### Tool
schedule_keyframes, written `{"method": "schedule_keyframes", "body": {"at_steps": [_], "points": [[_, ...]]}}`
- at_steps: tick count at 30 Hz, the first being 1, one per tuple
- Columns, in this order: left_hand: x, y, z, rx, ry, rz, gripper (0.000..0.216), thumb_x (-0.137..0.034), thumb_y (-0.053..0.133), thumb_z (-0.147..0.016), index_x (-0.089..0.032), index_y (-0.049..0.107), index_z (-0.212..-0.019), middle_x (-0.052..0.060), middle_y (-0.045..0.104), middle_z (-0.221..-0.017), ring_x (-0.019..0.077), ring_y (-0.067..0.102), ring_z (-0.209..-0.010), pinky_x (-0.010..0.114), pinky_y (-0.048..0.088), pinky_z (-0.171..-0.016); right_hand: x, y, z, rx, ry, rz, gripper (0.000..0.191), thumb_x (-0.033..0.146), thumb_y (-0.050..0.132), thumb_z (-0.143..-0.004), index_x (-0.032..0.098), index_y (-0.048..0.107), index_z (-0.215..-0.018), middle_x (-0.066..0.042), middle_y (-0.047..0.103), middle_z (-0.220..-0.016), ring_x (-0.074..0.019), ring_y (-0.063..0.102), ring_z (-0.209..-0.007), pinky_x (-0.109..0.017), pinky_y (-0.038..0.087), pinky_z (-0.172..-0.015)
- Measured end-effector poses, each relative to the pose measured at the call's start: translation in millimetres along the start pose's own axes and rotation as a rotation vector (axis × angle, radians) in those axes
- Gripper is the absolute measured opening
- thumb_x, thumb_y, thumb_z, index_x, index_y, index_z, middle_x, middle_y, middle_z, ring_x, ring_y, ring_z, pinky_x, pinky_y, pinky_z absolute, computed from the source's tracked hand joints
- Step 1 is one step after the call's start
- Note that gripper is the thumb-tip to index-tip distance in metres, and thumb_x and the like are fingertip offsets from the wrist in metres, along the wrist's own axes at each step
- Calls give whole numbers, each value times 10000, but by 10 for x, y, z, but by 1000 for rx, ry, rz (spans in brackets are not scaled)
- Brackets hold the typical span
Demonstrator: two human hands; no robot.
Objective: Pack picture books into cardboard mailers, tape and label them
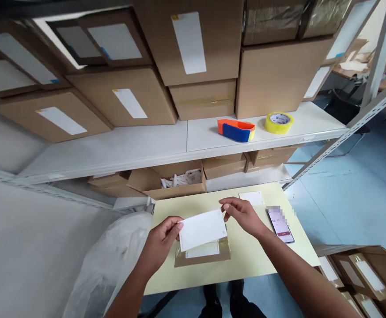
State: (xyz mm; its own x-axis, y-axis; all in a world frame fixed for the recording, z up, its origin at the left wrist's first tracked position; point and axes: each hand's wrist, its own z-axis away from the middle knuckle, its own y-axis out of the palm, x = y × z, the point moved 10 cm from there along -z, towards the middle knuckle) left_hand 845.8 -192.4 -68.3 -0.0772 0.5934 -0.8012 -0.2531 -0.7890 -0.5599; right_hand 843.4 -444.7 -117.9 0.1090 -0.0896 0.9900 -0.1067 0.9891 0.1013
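A blank-looking white label (202,229) is held up, slightly tilted, above the table. My left hand (162,238) pinches its left edge between thumb and fingers. At the upper right corner of the label is my right hand (241,215), its fingers curled and thumb and fingertips close together on the corner. Beneath the label lies a flat cardboard box (202,263) with shiny tape on its right side. Another white label (202,250) shows on top of the box, partly hidden by the raised one.
On the pale yellow table (255,260) lie a phone (281,226) and another white label (251,198). The shelf above bears an orange-and-blue tape dispenser (236,130), a yellow tape roll (279,123) and stacked boxes (279,79). A carton (383,260) of labelled boxes stands lower right; a plastic bag (113,260) is left.
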Motion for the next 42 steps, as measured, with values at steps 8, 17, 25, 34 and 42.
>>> {"method": "schedule_keyframes", "body": {"at_steps": [8, 17, 25, 34, 42], "points": [[-343, -668, 577, -54, 92, -98, 395, -620, 529, -842, -282, 728, -892, 13, 735, -785, 211, 646, -721, 273, 508, -643, 858, 603, 314, 234, -58, 148, 295, 475, 694, -877, 189, 757, -847, -26, 732, -727, -168, 695, -653, -297, 546, -628], [-349, -1072, 808, -214, 204, -219, 321, -546, 515, -897, -300, 712, -955, -18, 746, -822, 194, 670, -746, 267, 522, -694, 942, 1010, 506, 277, 17, 154, 303, 484, 703, -873, 187, 676, -819, -19, 728, -735, -158, 701, -626, -279, 519, -604], [-781, -743, 1357, -713, 601, -337, 191, -371, 641, -936, -258, 717, -1070, 84, 736, -1049, 244, 684, -1010, 380, 527, -939, 908, 1347, 622, 135, -17, -24, 412, 604, 699, -843, 202, 620, -798, 3, 676, -677, -148, 658, -594, -310, 552, -633], [-570, -499, 1285, -471, 358, 120, 182, -350, 637, -912, -242, 767, -978, 12, 790, -860, 133, 660, -673, 246, 526, -672, 955, 1557, 784, 66, -227, 164, 272, 465, 628, -945, 208, 654, -861, -21, 707, -770, -159, 669, -714, -285, 537, -677], [363, -728, 1065, -515, -44, 856, 345, -504, 780, -725, -175, 708, -800, -14, 649, -607, 109, 535, -534, 212, 390, -493, 680, 1458, 661, 129, -122, -23, 306, 501, 685, -908, 210, 647, -821, -9, 703, -688, -155, 648, -660, -296, 512, -689]]}}
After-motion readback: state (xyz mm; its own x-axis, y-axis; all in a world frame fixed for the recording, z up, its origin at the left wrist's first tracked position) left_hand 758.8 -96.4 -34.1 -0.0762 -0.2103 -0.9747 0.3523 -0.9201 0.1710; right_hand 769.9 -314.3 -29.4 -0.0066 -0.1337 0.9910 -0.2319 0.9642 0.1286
